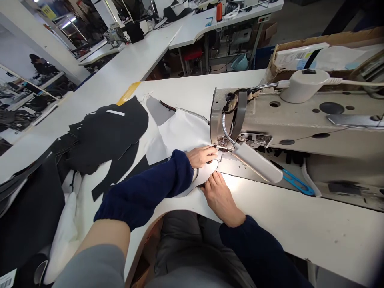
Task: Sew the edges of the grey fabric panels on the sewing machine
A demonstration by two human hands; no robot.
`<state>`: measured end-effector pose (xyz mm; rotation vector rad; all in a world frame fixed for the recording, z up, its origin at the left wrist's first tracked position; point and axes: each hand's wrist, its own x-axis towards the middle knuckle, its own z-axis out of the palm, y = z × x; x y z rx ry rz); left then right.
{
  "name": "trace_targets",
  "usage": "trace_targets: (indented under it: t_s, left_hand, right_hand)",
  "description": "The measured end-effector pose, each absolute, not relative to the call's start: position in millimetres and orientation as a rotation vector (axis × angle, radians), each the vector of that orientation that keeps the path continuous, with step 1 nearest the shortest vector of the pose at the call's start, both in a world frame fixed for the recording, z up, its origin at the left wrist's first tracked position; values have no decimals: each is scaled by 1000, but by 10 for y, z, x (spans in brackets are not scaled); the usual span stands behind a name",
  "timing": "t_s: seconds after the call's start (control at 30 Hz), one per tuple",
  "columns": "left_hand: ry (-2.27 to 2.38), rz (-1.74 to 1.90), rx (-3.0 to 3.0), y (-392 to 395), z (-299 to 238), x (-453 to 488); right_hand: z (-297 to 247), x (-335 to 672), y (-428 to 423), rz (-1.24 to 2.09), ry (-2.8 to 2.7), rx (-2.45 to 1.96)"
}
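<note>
A light grey-white fabric piece [207, 172] with a curved edge lies at the needle area of a sewing machine [249, 112]. My left hand [201, 157] is closed on its upper side, fingertips close to the presser foot [221, 143]. Something small and dark shows under those fingers; I cannot make out what it is. Lower down, my right hand [220, 196] has its fingers together on the near edge of the same piece, its thumb tucked at a dark part there. Behind my left hand spreads a larger white fabric sheet [183, 132] with a zipper-like dark strip [168, 106].
Stacked black fabric pieces [111, 132] cover the table's left side. A lamp [258, 162] hangs beside the needle. Blue thread snips [297, 182] lie under the machine arm. A cardboard box [336, 38] stands behind the machine. A person [42, 64] sits far left.
</note>
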<state>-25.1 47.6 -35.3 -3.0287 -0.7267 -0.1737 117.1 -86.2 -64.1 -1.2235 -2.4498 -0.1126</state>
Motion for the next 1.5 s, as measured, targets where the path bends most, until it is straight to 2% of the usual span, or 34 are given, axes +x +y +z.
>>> trace_targets:
  t_s: [0.37,0.67,1.07,1.5]
  left_hand:
    - [-1307,-166,-2922,110,-164,-14]
    - [-1084,81,-3006,247,-145,-33]
    - [-866,75,-3090,541,-210,-115]
    - [-1121,-81,-3044,548,-308,-81]
  right_hand:
    - [-675,1142,-852,-127,-2544,-1234]
    - [-738,1061,-861,-178,-2555,-1233]
    - [-815,1060,-736,-214,-2477,-1318]
    - [-837,1069,-681,-201,-2455,-1349]
